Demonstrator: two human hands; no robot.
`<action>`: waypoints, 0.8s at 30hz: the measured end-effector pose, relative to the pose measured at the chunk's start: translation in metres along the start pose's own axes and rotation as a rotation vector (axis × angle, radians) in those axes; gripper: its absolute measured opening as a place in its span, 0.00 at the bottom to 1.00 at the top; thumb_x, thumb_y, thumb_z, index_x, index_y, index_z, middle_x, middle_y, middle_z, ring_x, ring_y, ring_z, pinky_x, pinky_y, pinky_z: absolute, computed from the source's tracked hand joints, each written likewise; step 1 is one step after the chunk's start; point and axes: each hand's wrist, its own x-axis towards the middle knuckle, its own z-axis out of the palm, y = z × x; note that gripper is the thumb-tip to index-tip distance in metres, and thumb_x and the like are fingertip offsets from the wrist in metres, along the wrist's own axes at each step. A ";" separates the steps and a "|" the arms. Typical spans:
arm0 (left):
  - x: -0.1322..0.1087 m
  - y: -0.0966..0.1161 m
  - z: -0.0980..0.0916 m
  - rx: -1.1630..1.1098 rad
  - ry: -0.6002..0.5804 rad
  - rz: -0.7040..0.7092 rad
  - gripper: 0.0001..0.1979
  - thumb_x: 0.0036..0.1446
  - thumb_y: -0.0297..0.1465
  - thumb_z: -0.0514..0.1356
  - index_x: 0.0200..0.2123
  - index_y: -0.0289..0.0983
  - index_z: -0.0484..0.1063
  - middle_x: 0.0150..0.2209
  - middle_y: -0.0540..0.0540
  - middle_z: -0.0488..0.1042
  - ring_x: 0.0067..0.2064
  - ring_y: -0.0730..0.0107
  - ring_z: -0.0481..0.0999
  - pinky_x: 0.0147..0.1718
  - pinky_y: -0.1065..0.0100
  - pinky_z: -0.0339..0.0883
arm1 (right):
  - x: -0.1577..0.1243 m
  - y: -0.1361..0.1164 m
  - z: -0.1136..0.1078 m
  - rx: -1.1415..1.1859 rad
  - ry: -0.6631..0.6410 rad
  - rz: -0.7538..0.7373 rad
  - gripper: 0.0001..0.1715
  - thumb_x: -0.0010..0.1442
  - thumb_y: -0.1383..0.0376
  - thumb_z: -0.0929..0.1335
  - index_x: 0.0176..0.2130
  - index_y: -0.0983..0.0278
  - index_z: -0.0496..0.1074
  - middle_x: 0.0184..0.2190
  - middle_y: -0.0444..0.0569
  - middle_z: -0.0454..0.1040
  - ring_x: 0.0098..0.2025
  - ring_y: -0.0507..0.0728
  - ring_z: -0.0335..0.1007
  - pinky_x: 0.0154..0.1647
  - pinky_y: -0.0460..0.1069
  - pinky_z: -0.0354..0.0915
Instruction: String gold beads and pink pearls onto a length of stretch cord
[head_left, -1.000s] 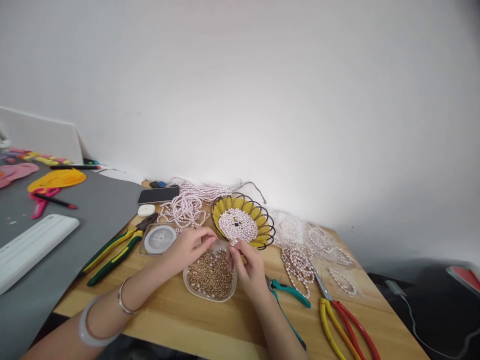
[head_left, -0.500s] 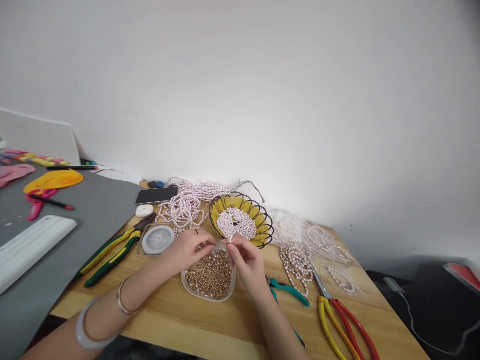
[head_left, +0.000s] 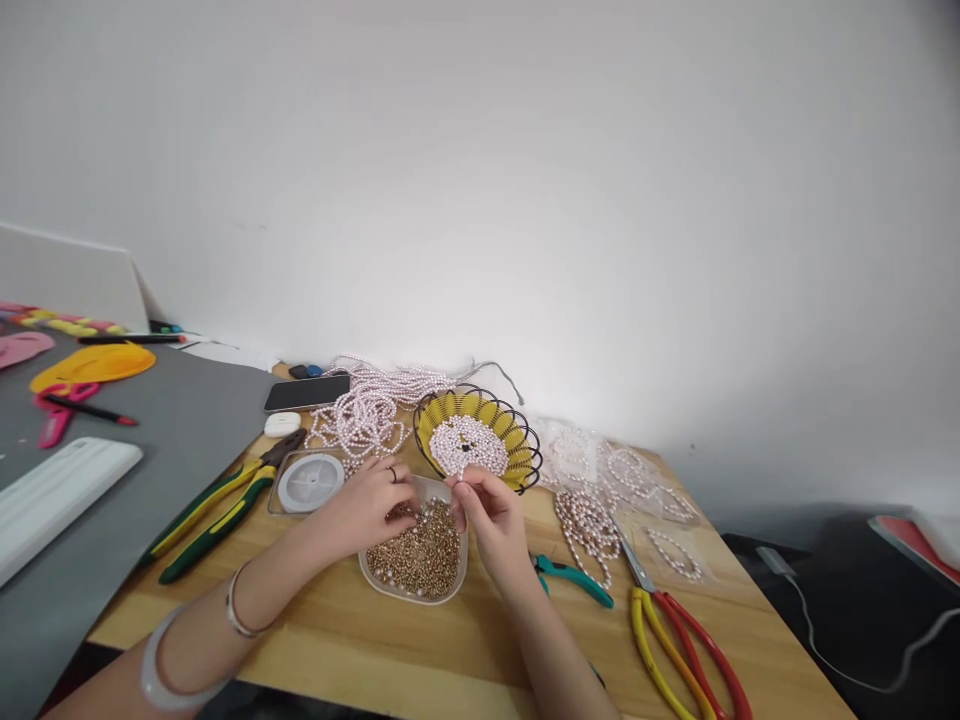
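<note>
A translucent plastic tub (head_left: 414,596) holds many small gold beads (head_left: 420,562) with a few pale ones among them. My left hand (head_left: 379,505) reaches over its left side, fingers curled down at the beads and thumb close to the fingertips. Whatever is between them is too small to make out. My right hand (head_left: 487,510) is at the tub's right rim, thumb and forefinger pinched on a small pale bead (head_left: 460,478). Just behind that hand stands a yellow basket (head_left: 517,432) with black wire loops, holding pale pink bead strings (head_left: 466,445).
On the left lie green-and-yellow pliers (head_left: 225,515), a spool of thread (head_left: 311,483), an earbud case (head_left: 283,425) and a phone (head_left: 307,393). To the right are teal pliers (head_left: 574,578), red-and-yellow-handled scissors (head_left: 660,610) and bagged bead strands (head_left: 637,480). A wall closes off the back.
My left hand has moved away from the right fingertips, down and left onto the gold beads. My right hand keeps its pinch. The view has shifted slightly.
</note>
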 end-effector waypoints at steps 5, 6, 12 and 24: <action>0.001 -0.002 0.008 -0.014 0.005 0.056 0.05 0.59 0.24 0.67 0.36 0.39 0.78 0.39 0.47 0.77 0.49 0.55 0.73 0.52 0.57 0.61 | 0.001 0.000 0.001 0.005 -0.011 -0.006 0.18 0.63 0.49 0.72 0.34 0.61 0.75 0.21 0.41 0.66 0.19 0.51 0.60 0.21 0.47 0.59; 0.002 -0.003 0.009 -0.014 0.008 0.064 0.05 0.59 0.24 0.67 0.35 0.39 0.78 0.38 0.47 0.77 0.48 0.56 0.73 0.52 0.57 0.62 | 0.001 0.000 0.001 0.007 -0.012 -0.004 0.19 0.63 0.49 0.72 0.34 0.61 0.75 0.21 0.41 0.67 0.19 0.51 0.60 0.21 0.47 0.59; 0.002 -0.004 0.011 -0.060 0.073 0.044 0.03 0.61 0.25 0.65 0.34 0.37 0.74 0.37 0.47 0.75 0.43 0.58 0.74 0.46 0.59 0.64 | 0.001 0.000 0.000 0.015 -0.013 0.011 0.18 0.62 0.49 0.72 0.35 0.61 0.75 0.21 0.41 0.68 0.19 0.51 0.61 0.21 0.47 0.59; 0.003 -0.003 0.007 -0.067 0.033 0.041 0.09 0.61 0.20 0.64 0.41 0.40 0.77 0.41 0.47 0.79 0.48 0.56 0.74 0.50 0.58 0.61 | 0.002 0.000 0.001 0.014 -0.020 0.025 0.20 0.62 0.47 0.72 0.35 0.62 0.76 0.20 0.41 0.67 0.19 0.51 0.60 0.21 0.47 0.59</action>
